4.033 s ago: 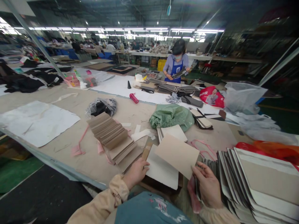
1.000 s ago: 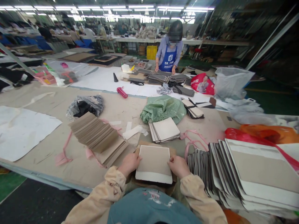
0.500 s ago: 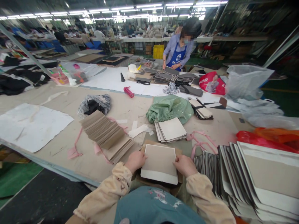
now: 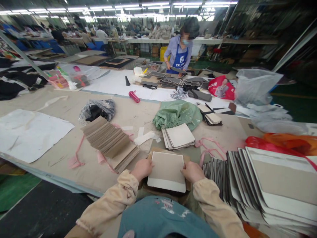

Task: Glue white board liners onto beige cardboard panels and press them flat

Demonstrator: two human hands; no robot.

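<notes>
Centrally, a square card panel (image 4: 167, 171) is being gripped flat on the tabletop (image 4: 61, 145): left hand (image 4: 142, 169) clasping its left edge, right hand (image 4: 192, 172) its right, both equally near.

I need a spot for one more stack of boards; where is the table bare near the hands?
Bare table lies between the white sheet and the brown card stack, and beyond that stack toward the green bag. Crowded: around the left hand and right hand pressing the square panel, with the fanned board pile alongside.
</notes>
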